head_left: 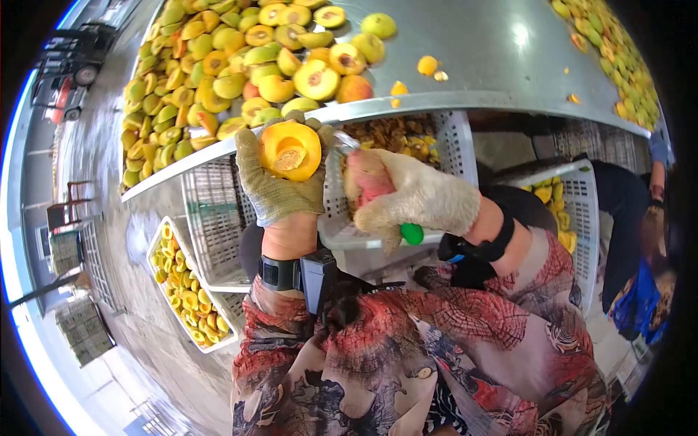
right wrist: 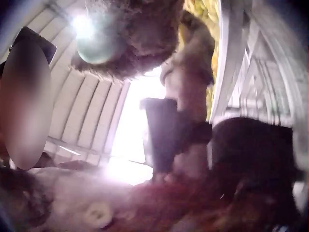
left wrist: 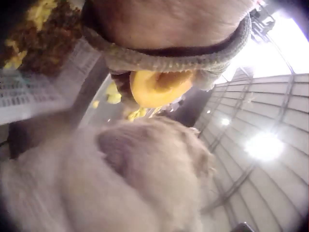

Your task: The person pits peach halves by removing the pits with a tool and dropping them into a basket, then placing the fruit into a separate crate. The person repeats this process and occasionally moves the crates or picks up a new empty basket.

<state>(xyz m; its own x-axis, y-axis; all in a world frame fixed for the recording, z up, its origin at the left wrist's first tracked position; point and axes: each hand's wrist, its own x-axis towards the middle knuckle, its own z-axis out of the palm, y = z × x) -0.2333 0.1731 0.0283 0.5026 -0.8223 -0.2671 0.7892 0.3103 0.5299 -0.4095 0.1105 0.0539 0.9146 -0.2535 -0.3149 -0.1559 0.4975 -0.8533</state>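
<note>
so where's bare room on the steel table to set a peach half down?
Bare steel table runs between the big peach pile on the left and the peach strip along the right edge; only a few scraps lie there. The left side is packed to the rim.

1. We see a metal desk (head_left: pixel 480 51) carrying a heap of halved peaches (head_left: pixel 218 73) on its left part.
2. We see a second strip of fruit (head_left: pixel 611 51) along the desk's far right edge.
3. We see loose fruit bits (head_left: pixel 427 65) lying between the two.
4. We see a white crate (head_left: pixel 454 138) under the desk edge, filled with brownish pits.
5. We see a floor crate of yellow halves (head_left: pixel 185 291) at lower left.
6. We see another crate (head_left: pixel 574 203) at right, holding yellow pieces.
</note>
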